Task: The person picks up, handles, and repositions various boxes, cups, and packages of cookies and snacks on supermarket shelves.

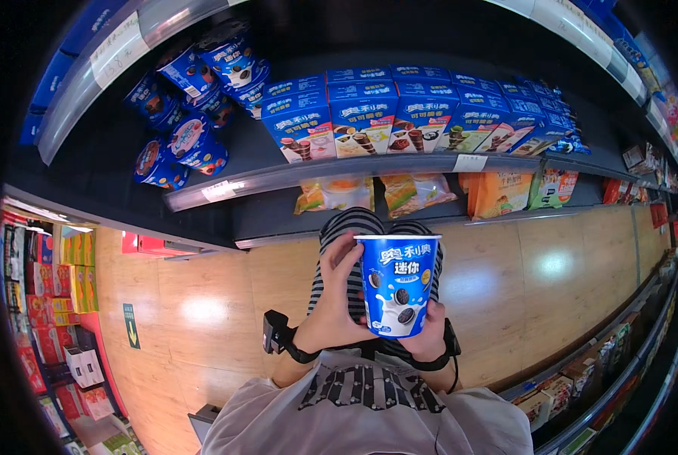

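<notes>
A blue Oreo mini cookie cup [400, 287] is held upright in front of my body, its printed side facing the camera. My left hand [339, 284] grips the cup along its left side, with fingertips near the white rim. Around the lower right side and base is my right hand [427, 335], partly hidden behind the cup. Similar blue cups [196, 142] stand and lie in a loose group at the left of the shelf ahead, some stacked.
Blue Oreo wafer-roll boxes [361, 122] line the dark shelf [316, 165]. Bagged snacks [498, 193] lie on the lower shelf. More stocked shelves stand at the left and lower right. A grey object [202, 424] sits on the wooden floor [202, 318] at my left.
</notes>
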{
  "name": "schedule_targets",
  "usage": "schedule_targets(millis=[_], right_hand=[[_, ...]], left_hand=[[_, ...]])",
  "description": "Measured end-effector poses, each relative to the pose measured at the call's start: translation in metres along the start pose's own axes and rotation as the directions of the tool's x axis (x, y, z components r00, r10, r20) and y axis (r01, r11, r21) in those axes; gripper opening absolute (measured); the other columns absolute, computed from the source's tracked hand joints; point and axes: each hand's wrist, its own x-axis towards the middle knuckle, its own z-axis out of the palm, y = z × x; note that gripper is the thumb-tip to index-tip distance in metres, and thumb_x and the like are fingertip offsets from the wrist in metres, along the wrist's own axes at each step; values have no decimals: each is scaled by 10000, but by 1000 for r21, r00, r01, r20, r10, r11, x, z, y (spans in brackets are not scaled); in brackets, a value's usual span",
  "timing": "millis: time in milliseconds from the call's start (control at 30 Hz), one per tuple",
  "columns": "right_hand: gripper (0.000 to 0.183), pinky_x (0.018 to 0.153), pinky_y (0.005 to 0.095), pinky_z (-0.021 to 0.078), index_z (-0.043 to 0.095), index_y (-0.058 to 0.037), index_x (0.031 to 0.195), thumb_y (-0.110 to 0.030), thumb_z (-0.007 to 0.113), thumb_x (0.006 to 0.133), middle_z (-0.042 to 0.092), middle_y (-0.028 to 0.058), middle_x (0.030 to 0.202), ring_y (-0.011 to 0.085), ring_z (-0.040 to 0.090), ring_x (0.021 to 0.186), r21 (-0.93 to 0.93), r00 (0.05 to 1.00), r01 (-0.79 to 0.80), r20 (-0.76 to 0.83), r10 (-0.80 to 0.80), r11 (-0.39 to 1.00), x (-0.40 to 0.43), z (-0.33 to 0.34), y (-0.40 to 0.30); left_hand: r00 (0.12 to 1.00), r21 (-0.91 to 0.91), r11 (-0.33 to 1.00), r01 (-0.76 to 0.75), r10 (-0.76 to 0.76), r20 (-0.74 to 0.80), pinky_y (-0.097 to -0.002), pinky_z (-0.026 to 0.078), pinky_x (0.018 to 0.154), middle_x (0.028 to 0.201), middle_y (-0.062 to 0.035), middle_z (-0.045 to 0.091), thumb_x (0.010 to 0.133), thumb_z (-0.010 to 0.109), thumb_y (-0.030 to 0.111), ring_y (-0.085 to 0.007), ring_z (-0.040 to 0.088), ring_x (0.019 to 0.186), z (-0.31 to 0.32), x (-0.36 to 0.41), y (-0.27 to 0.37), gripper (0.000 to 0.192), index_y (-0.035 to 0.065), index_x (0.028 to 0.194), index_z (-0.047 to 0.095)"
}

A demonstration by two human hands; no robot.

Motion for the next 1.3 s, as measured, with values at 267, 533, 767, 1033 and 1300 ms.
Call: schedule_targets(millis=[267, 533, 767, 1033, 1300], right_hand=[[875, 974, 355, 300, 231, -33, 1297, -79, 753, 596, 375, 96, 1270, 217, 374, 1166, -707, 977, 97, -66, -202, 701, -7, 13, -21], [947, 961, 356, 298, 190, -44, 1270, -153, 799, 553, 360, 167, 1257, 238, 379, 1156, -918, 931, 332, 282, -230, 217, -3, -22, -36], [924, 946, 343, 330, 187, -12, 1222, -100, 796, 532, 335, 152, 1200, 229, 398, 1110, -953, 759, 303, 262, -596, -33, 6, 8, -14], [675, 848, 381, 375, 353, -84, 1105, -136, 745, 558, 349, 161, 1142, 297, 405, 1043, -772, 491, 349, 634, -597, -532, 16, 23, 16], [540, 829, 403, 388, 415, -95, 1024, -107, 730, 584, 357, 136, 1094, 315, 408, 1046, -717, 543, 420, 690, -480, -556, -1, 33, 21]], left_hand=[[926, -74, 978, 193, -157, 345, -436, 187, 1017, 1308, -234, 233, 516, 782, 260, -386, 251, 1214, -12, -9, 5, 1089, 8, 1336, 112], [980, -181, 984, -1, 37, 194, -482, 165, 1018, 1284, -189, 340, 636, 717, 184, -338, 312, 1200, -9, -10, 1, 776, 27, 1259, 282], [974, -273, 935, 225, -204, 103, -395, 265, 978, 1282, -185, 233, 653, 714, 142, -292, 260, 1227, 7, -29, -11, 793, 38, 1274, 232], [905, -237, 874, 424, -401, 142, -319, 329, 936, 1190, -144, 405, 471, 848, 254, -221, 407, 1110, 20, -20, -4, 1045, -6, 1256, 209], [951, -259, 917, 303, -273, 144, -329, 338, 926, 1181, -136, 427, 456, 853, 253, -210, 420, 1097, -7, -21, -10, 1019, -10, 1242, 261]])
